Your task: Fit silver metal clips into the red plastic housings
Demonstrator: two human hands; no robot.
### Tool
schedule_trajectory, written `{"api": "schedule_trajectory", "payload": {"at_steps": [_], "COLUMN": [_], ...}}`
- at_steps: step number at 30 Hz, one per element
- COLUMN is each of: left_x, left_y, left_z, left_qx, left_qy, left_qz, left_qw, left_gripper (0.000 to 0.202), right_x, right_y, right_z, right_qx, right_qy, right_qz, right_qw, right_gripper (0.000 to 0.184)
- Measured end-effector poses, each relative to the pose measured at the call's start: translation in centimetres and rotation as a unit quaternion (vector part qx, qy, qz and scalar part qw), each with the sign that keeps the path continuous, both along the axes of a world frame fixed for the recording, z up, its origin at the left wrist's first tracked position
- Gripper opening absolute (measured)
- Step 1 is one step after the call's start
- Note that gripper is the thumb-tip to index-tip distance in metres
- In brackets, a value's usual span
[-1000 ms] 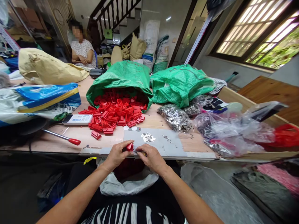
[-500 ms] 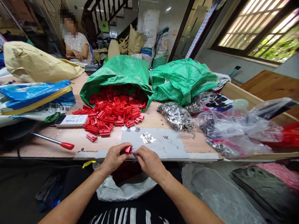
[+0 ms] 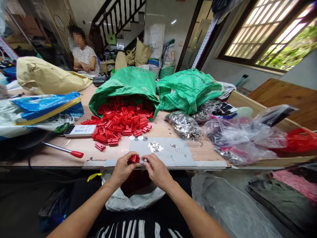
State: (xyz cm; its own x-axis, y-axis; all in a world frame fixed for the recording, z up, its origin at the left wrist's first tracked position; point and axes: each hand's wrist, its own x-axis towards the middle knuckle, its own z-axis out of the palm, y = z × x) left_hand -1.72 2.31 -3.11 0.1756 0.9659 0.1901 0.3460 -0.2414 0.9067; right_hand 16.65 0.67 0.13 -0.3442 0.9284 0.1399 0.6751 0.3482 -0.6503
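Observation:
My left hand point(image 3: 123, 168) is closed round a red plastic part point(image 3: 135, 158) above the table's front edge. Close beside it, my right hand point(image 3: 156, 169) pinches a thin metal pin-like piece point(image 3: 142, 160) that points toward the red part; whether its tip touches the part I cannot tell. Past my hands, a grey mat point(image 3: 170, 157) bears a heap of small shiny metal pieces point(image 3: 155, 146) and a smaller group of metal bits point(image 3: 175, 147). Many like red parts point(image 3: 119, 122) spill from the mouth of a green woven sack point(image 3: 128, 81). Below my hands, a white sack point(image 3: 136, 201) gapes in my lap.
A lever with a red grip point(image 3: 76, 154) juts in at the left, near a white box point(image 3: 80, 130). Bags of metal pieces point(image 3: 184, 125) and clear plastic bags point(image 3: 242, 132) crowd the right. A second green sack point(image 3: 188, 87) lies behind. A person point(image 3: 85, 59) sits across the table.
The camera view has shifted slightly. My right hand has drawn a little away from the red part, so more of the thin metal piece shows. My left hand keeps its hold.

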Motion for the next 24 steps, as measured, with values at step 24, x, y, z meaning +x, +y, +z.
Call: {"api": "schedule_trajectory", "payload": {"at_steps": [24], "left_x": [1.2], "left_y": [-5.0], "left_z": [5.5], "left_qx": [-0.417], "left_qy": [-0.627], "left_qz": [0.031], "left_qw": [0.657], "left_gripper": [0.026], "right_x": [-1.1], "right_y": [-2.8], "right_z": [3.9], "right_qx": [-0.017], "right_qy": [0.075], "right_qz": [0.088], "right_qw": [0.993], "right_gripper": [0.031]}}
